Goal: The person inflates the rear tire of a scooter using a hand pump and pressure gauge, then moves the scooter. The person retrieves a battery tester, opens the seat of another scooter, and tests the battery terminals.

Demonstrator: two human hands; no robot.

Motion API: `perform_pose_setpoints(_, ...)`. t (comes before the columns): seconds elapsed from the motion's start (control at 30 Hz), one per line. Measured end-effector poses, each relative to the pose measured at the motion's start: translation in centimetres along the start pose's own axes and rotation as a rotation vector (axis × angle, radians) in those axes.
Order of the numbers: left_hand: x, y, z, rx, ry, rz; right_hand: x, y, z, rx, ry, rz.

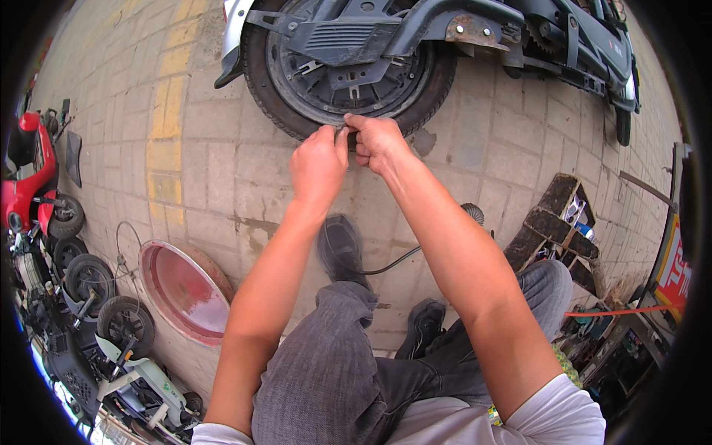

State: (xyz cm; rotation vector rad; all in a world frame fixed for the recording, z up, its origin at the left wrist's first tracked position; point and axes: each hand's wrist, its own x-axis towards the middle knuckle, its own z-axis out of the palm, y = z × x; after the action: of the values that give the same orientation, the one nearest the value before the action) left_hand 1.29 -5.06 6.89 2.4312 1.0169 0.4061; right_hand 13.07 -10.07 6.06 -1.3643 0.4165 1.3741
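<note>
The left hand (320, 167) and right hand (377, 139) curl inward, any hold hidden, at the scooter tyre (434, 95) just beyond them, where slipping fingertips could scrape knuckles on the tread.

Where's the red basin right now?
Left side of the head view: the red basin is on the paving, between the parked scooters' wheels and the person's left forearm.

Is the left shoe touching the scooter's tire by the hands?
Apart. The head view shows paving between the toe of the left shoe and the scooter's tire.
</note>
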Motion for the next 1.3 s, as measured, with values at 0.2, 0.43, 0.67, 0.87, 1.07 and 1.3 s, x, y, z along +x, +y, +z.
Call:
perform_pose_setpoints(0.2,0.7,0.9,0.2,-0.972,-0.376,-0.738,-0.9,0.1,0.2,0.069,0.003,0.024)
perform_pose_setpoints(0.43,0.7,-0.1,-0.1,-1.970,-0.528,-1.230,-0.9,-0.2,-0.1,0.036,-0.038,0.012)
perform_pose_setpoints(0.67,0.7,1.1,-0.4,-1.304,-0.450,-0.982,-0.6,0.2,-0.3,0.051,-0.045,0.004)
perform_pose_setpoints(0.87,1.3,0.3,-0.7,-1.558,-0.481,-1.093,-0.2,0.3,-0.1,0.018,-0.023,-0.015)
perform_pose_setpoints(1.07,1.1,0.5,-0.3,-1.578,-0.426,-1.097,-0.7,0.4,0.4,0.008,-0.002,-0.043)
perform_pose_setpoints(1.3,0.6,0.6,0.3,-1.027,-0.392,-0.767,-0.7,0.6,0.6,0.014,0.059,-0.111)
